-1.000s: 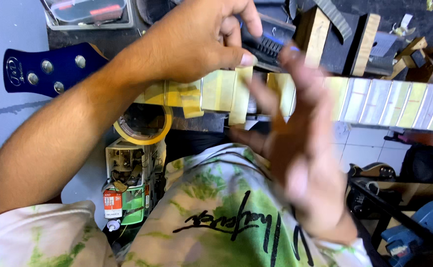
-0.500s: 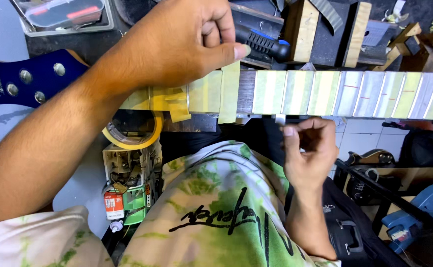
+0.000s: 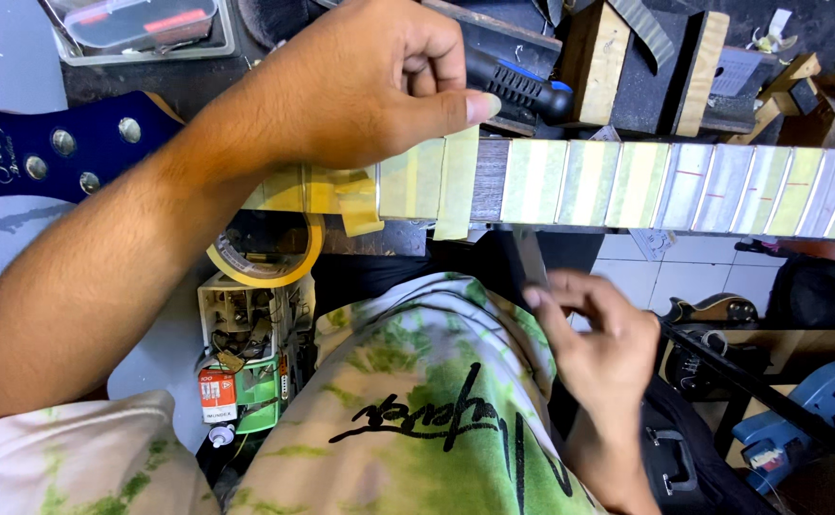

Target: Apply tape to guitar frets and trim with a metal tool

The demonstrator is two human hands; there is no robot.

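Note:
A guitar neck [image 3: 627, 181] lies across the bench, its fretboard covered in strips of pale yellow-green masking tape, with the dark blue headstock [image 3: 64, 143] at the left. My left hand [image 3: 360, 86] rests on the neck with fingers curled, the thumb pinching the top of a tape strip [image 3: 457, 186] that hangs over the neck's near edge. My right hand [image 3: 598, 334] is below the neck, in front of my shirt. It pinches a thin grey blade [image 3: 530, 259] whose tip points up at the neck's underside, just right of the hanging strip.
A roll of yellow tape [image 3: 265, 262] hangs under the neck at the left. Behind the neck lie a blue-and-black tool handle [image 3: 522, 91], wooden blocks [image 3: 594, 52] and a clear plastic box [image 3: 141, 24]. Small parts boxes [image 3: 246, 362] sit below left, a blue machine [image 3: 818, 410] at lower right.
My right hand dropped from in front of the neck to below it and now holds the blade up toward the neck. My left hand stays on the tape strip.

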